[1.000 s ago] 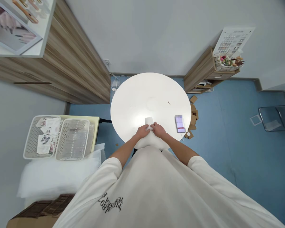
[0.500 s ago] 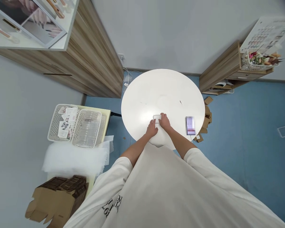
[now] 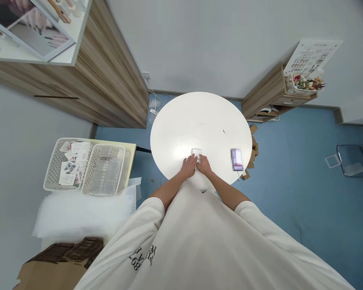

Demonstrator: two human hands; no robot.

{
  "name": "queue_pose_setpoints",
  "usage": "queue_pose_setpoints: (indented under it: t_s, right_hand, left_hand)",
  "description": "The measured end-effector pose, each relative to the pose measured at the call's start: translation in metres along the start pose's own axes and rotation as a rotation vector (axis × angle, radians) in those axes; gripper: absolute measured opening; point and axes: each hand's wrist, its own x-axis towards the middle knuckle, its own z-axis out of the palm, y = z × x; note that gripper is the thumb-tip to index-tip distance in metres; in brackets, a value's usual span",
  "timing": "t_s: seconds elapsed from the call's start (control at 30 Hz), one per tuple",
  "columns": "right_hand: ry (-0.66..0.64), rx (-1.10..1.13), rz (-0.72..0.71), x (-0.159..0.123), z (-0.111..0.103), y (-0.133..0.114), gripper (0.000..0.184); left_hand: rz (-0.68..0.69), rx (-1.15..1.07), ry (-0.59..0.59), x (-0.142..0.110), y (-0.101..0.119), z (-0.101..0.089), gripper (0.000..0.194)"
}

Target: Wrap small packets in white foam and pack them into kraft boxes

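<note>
On the white round table (image 3: 199, 117) lies a small, flat, clear box (image 3: 196, 151), close to its front edge. My left hand (image 3: 189, 166) has its fingers bent against the box's near left side. The fingers of my right hand (image 3: 204, 164) are pinched together at the near right corner. Both hands almost meet and cover the near part of the box. What is inside it is too small to make out.
A phone (image 3: 237, 160) with a cable lies at the table's right. To the left, a side table holds a basket of cards (image 3: 48, 177), a basket of clear plastic cases (image 3: 87, 187), white foam sheets (image 3: 84, 213) and folded cardboard boxes (image 3: 51, 274). Cabinets (image 3: 117, 64) stand behind.
My right hand has moved down from the box's right side to its near corner, closer to my left hand. More of the box's far side shows. The camera view has shifted slightly.
</note>
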Motion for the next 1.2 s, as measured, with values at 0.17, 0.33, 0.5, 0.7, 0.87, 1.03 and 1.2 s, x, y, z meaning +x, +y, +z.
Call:
queue_pose_setpoints:
  t_s: [0.17,0.33,0.5,0.7,0.87,1.03,1.2]
  right_hand:
    - [-0.103,0.001,-0.056,0.008,0.009,-0.021,0.067]
    - [-0.198,-0.069,-0.185,0.017,0.037,-0.064,0.074]
    - [-0.261,-0.18,-0.252,0.029,0.067,-0.114,0.079]
    - [-0.309,-0.238,-0.247,0.038,0.087,-0.146,0.081]
    - [-0.276,-0.205,-0.185,0.023,0.087,-0.143,0.075]
    - [-0.154,-0.116,-0.132,-0.007,0.073,-0.125,0.063]
    - [-0.016,0.011,-0.149,-0.037,0.048,-0.093,0.053]
  left_hand:
    - [-0.055,-0.001,0.048,-0.008,-0.029,-0.002,0.082]
    - [-0.172,-0.01,0.102,-0.028,-0.073,-0.011,0.081]
    - [-0.258,0.002,0.119,-0.056,-0.121,-0.028,0.08]
    - [-0.283,0.027,0.102,-0.072,-0.154,-0.038,0.079]
    - [-0.255,0.037,0.131,-0.067,-0.148,-0.044,0.073]
    - [-0.258,-0.016,0.233,-0.072,-0.134,-0.053,0.073]
    - [-0.231,-0.065,0.296,-0.089,-0.118,-0.058,0.07]
